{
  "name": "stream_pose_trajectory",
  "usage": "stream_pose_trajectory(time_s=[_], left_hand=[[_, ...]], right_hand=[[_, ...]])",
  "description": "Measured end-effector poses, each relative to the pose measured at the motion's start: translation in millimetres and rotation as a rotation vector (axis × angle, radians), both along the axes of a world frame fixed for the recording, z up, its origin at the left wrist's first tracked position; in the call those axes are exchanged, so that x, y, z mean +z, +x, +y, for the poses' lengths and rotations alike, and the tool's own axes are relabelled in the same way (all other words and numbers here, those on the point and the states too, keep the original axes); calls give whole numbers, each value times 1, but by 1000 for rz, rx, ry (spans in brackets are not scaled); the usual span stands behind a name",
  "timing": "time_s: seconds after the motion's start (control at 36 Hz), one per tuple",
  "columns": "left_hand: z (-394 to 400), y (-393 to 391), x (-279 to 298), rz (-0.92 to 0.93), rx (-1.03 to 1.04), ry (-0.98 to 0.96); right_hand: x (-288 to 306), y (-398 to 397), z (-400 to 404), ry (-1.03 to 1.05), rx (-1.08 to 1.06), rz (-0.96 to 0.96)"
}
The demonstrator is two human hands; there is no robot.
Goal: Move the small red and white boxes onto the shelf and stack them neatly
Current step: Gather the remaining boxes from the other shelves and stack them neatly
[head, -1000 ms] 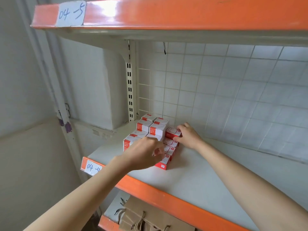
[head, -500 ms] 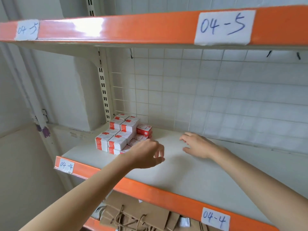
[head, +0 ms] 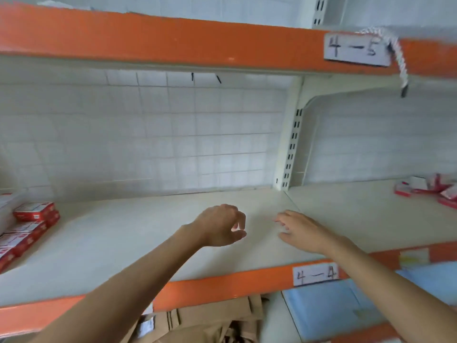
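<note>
Both hands had left the stacked boxes (head: 29, 226), now cut off at the far-left edge; the left hand (head: 220, 225) and right hand (head: 300, 231) hovered loosely curled and empty over the shelf (head: 123, 243), probably heading toward blurred loose boxes (head: 430, 189) far right.

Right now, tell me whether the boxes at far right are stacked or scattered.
Scattered: the boxes at far right lie loose at odd angles on the shelf, not squared up.

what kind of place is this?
Probably a stockroom or warehouse bay: orange-edged metal shelving with handwritten location labels "4-4" and "4-5", stacked red and white boxes at the left, more loose ones at the right.
</note>
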State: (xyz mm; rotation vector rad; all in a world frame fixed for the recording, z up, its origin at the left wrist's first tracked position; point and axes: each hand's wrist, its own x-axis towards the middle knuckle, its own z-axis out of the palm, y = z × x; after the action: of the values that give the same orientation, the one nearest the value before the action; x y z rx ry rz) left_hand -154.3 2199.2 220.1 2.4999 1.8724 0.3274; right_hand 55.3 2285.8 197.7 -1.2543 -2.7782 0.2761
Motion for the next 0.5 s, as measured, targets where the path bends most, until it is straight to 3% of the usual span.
stream_pose_trajectory(time_s=[0.14,0.5], left_hand=[[39,85,-10,-14,-125,107],[138,246,-16,-2,-362,52]], right_hand=[[-6,83,12,-11,-202,71],[0,238,41,20,-417,147]])
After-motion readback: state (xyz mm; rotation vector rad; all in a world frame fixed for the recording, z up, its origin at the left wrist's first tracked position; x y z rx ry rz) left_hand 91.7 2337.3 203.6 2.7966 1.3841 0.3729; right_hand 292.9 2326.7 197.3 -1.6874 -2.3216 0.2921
